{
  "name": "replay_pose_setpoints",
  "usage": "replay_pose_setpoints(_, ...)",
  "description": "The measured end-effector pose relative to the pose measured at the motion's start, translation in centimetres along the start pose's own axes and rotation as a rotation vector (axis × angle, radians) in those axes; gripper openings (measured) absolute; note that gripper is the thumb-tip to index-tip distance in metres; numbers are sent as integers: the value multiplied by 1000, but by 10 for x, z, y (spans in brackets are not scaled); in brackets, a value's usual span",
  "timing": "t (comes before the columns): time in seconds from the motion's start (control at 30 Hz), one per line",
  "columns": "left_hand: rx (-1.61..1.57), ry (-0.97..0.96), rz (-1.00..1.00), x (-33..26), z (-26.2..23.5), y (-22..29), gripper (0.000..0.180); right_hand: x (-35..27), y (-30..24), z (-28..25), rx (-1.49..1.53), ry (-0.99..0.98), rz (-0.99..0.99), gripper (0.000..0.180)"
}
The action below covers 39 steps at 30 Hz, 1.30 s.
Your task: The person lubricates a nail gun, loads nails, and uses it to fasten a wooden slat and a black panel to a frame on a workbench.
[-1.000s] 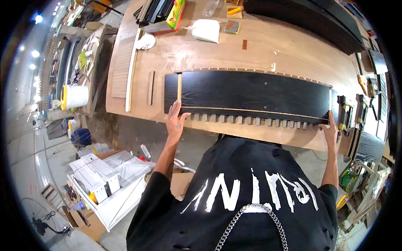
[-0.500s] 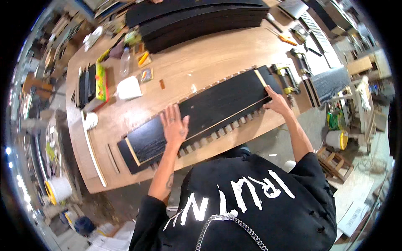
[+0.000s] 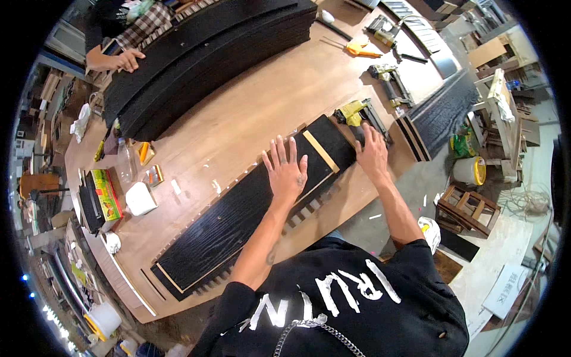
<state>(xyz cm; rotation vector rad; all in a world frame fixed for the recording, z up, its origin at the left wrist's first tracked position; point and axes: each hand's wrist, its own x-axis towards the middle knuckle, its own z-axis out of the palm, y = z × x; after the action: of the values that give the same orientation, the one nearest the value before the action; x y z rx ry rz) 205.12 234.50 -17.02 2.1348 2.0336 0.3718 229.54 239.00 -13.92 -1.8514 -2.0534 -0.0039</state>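
A long black wood-grain panel (image 3: 229, 220) lies slantwise on the table, edged with pale wood strips and a row of small blocks along its near side. My left hand (image 3: 287, 175) rests flat on it, fingers spread, close to the pale cross strip (image 3: 321, 152) near its right end. Beyond that end is a yellow-green nail gun (image 3: 352, 111). My right hand (image 3: 373, 156) has hold of its dark grip, thumb on one side and fingers on the other; the fingertips are partly hard to make out.
A second nail gun (image 3: 389, 86) and orange-handled pliers (image 3: 361, 47) lie at the far right. Stacked black curved panels (image 3: 220, 65) fill the far side, with another person's hand (image 3: 128, 60) on them. A box (image 3: 106, 193) and a clear bottle (image 3: 126, 160) stand left.
My right hand has left the panel's right end and gone to the nail gun. My left hand has slid rightward along the panel. The view has shifted, bringing another person's arm into sight.
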Motion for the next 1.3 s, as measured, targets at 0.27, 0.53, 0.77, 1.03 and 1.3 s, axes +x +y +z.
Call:
replay_pose_setpoints(0.27,-7,-60,-71,20,-8,10,54,62,25,23,119,-436,349,80)
replay_pose_setpoints(0.53,-102,-119,-139,26,-11,7,61,106,8,-69,603,-721,719,25)
replay_pose_setpoints(0.77,-151,-116,-145,24,-7,5,64,91,-94,-73,705,-882,688,24)
replay_pose_setpoints(1.03,-172,-132,-129,23,-5,-2,60,75,-123,-56,513,-842,550,26)
replay_pose_setpoints(1.3,-179,-117,-132,23,-5,-5,59,82,-138,-53,478,-837,541,23)
